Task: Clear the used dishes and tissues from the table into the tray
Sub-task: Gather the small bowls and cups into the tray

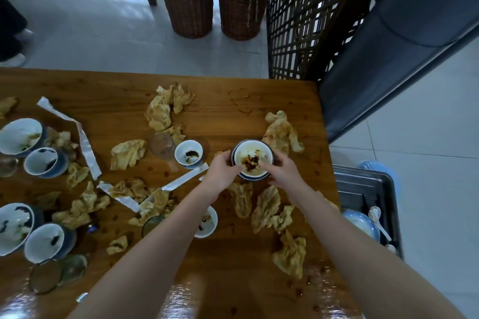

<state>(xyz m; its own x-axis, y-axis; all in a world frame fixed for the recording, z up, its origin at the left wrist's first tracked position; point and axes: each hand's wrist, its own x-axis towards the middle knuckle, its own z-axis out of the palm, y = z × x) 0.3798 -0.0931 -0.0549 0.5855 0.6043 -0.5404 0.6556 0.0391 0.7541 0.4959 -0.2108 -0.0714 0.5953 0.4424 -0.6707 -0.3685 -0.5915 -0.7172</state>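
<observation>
Your left hand (221, 172) and right hand (283, 172) grip the bowl (255, 151), fingers (268, 166) curled round its rim, near the table's (233, 111) right edge; likely ceramic, stiff, breakable, greasy, so hold the outer wall, level

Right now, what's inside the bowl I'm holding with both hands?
The bowl holds a smear of reddish-brown sauce on its white inside. Your left hand and right hand grip its sides, and their fingers cover parts of the near rim, so that edge is hidden.
</observation>
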